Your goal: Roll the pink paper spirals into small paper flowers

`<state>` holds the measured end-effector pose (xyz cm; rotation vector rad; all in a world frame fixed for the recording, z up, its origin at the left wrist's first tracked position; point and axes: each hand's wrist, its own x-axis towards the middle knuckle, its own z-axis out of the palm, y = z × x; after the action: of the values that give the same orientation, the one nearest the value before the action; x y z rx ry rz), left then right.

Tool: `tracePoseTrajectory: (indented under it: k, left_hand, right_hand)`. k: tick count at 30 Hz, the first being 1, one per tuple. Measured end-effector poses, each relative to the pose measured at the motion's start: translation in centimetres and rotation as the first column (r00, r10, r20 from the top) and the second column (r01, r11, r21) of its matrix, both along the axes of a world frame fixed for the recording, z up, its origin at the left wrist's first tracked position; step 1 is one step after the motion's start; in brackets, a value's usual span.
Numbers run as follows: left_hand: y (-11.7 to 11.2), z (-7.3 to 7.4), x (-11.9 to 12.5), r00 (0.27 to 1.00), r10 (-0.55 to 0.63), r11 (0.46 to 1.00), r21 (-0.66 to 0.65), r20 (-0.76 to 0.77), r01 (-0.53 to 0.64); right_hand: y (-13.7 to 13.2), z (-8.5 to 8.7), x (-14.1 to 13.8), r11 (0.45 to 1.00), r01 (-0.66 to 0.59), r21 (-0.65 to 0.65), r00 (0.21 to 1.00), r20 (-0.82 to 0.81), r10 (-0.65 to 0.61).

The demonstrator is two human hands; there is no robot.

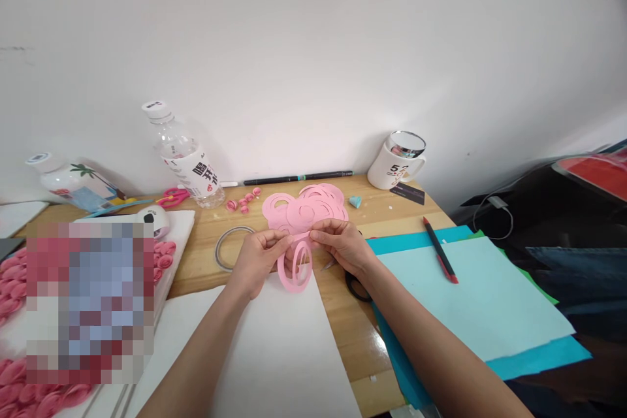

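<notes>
Pinching a curled pink paper strip (294,287), my L hand (258,260) & R hand (347,247) equally near, thumbs tight to fingertips. Held span runs L–R betw. them; loops hang my side of the paper-spiral pile (304,212), well in from table's (345,320) back edge.

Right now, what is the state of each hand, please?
Left hand: closed, pinching the pink paper strip.
Right hand: closed, pinching the same strip.
</notes>
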<state>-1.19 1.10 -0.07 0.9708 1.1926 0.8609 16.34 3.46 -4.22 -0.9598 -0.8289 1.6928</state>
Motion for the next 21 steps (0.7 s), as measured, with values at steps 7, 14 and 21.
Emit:
tracePoseTrajectory:
  k: [7, 14, 21]
  left_hand:
    - [-0.05, 0.23, 0.18, 1.0, 0.019, 1.0, -0.011, -0.003, -0.019]
    - [0.0, 0.16, 0.01, 0.999, 0.033, 0.999, -0.005, 0.0, -0.033]
    - [-0.05, 0.07, -0.02, 1.0, 0.021, 1.0, -0.014, 0.013, -0.021]
  right_hand:
    - [0.08, -0.2, -0.17, 0.998, 0.066, -0.008, 0.998, 0.001, -0.066]
    - [0.16, -0.22, 0.06, 1.0, -0.015, -0.011, 0.999, -0.03, 0.015]
    - [0.21, -0.26, 0.25, 1.0, -0.01, -0.024, 1.0, -0.022, 0.009]
